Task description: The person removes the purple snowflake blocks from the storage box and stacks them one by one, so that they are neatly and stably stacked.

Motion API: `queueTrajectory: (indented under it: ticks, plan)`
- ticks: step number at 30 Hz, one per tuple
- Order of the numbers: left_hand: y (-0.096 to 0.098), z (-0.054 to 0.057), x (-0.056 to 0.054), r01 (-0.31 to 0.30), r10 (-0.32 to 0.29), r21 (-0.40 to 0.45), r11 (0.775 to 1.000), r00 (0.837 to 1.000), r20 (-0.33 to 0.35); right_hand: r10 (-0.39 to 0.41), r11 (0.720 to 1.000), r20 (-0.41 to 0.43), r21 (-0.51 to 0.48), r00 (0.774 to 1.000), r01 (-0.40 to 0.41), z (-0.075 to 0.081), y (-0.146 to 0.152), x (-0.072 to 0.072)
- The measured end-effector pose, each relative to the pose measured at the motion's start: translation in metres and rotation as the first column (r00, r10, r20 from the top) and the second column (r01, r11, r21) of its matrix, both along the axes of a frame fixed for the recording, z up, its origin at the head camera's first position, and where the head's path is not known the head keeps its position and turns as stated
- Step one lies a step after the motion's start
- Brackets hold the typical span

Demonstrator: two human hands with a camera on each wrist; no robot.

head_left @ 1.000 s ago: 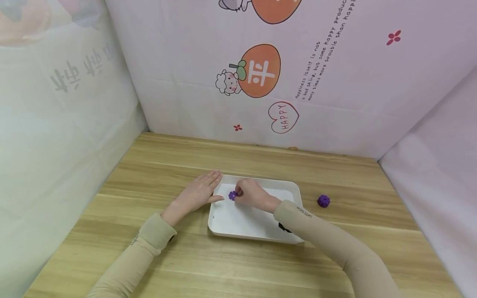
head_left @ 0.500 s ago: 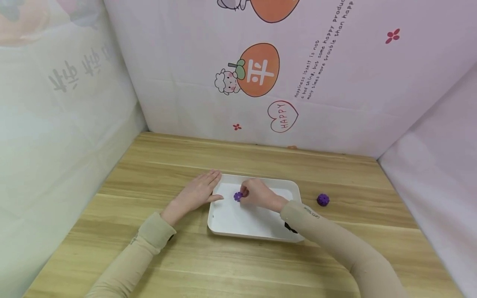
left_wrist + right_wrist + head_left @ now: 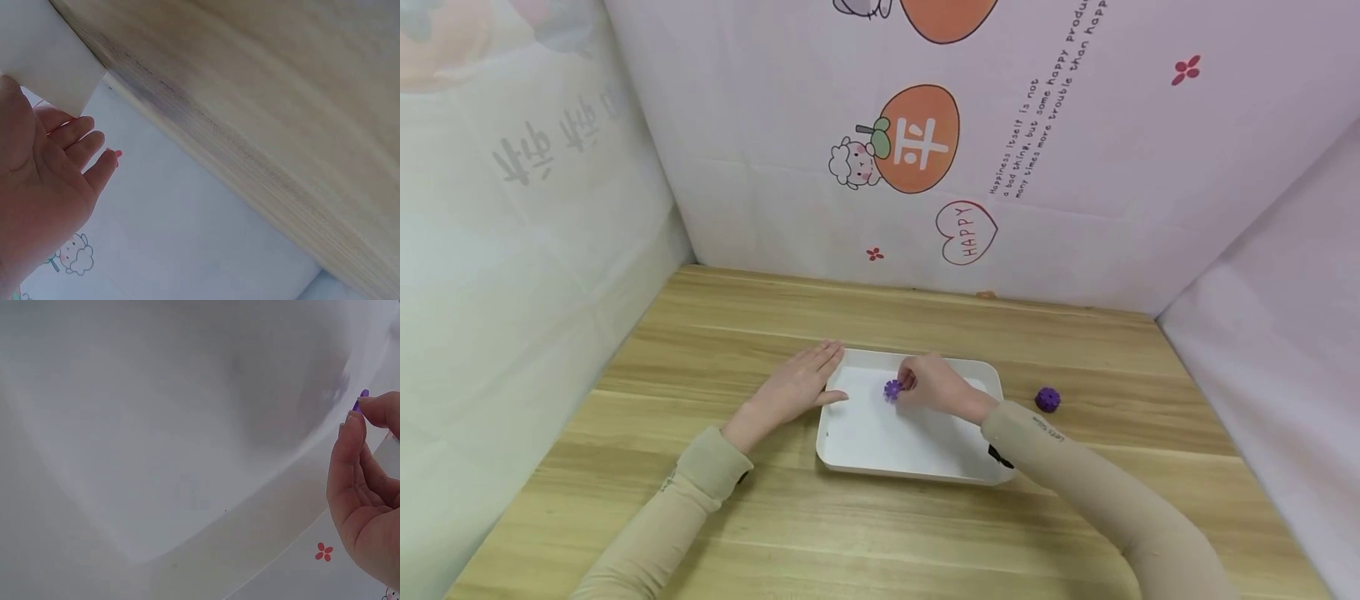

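Observation:
A purple notched plastic disc (image 3: 891, 390), flat like a snowflake building piece, is pinched between the thumb and fingertips of my right hand (image 3: 936, 387) over the white tray (image 3: 887, 446). Only its thin edge (image 3: 362, 399) shows in the right wrist view, at the fingertips. My left hand (image 3: 799, 387) lies along the tray's left side, fingers fairly straight at the far left corner and the thumb reaching over the rim. From the left wrist, the relaxed fingers of that hand (image 3: 47, 169) touch the white tray wall (image 3: 53, 59).
To the right of the tray, a small purple stack of similar notched discs (image 3: 1048, 399) sits on the wooden table (image 3: 760, 517). White printed cloth (image 3: 760, 192) stands behind the table and along both sides.
My right hand has slid a little to the right over the tray, carrying the purple disc with it. The left hand stays at the tray's left side.

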State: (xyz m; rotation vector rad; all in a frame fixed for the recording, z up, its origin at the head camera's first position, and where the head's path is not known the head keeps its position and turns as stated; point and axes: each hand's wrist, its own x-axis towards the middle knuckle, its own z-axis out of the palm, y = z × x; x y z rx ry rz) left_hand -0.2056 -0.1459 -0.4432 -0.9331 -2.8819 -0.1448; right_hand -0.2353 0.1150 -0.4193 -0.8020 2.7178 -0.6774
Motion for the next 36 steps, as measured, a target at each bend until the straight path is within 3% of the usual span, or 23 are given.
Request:
queueTrajectory:
  ticks: [9, 23, 36]
  plan:
    - [0.000, 0.001, 0.001, 0.005, -0.005, -0.007, 1.000, 1.000, -0.008, -0.030, 1.000, -0.007, -0.007, 1.000, 0.030, 0.010, 0.019, 0.001]
    - [-0.001, 0.000, 0.001, 0.002, -0.002, 0.006, 1.000, 1.000, -0.001, -0.067, 0.998, -0.111, -0.003, 0.992, 0.068, 0.024, 0.058, -0.003]
    - [-0.001, 0.000, 0.001, -0.004, 0.004, -0.003, 1.000, 1.000, 0.011, -0.150, 0.988, -0.045, -0.044, 0.988, 0.148, 0.024, 0.095, 0.003]
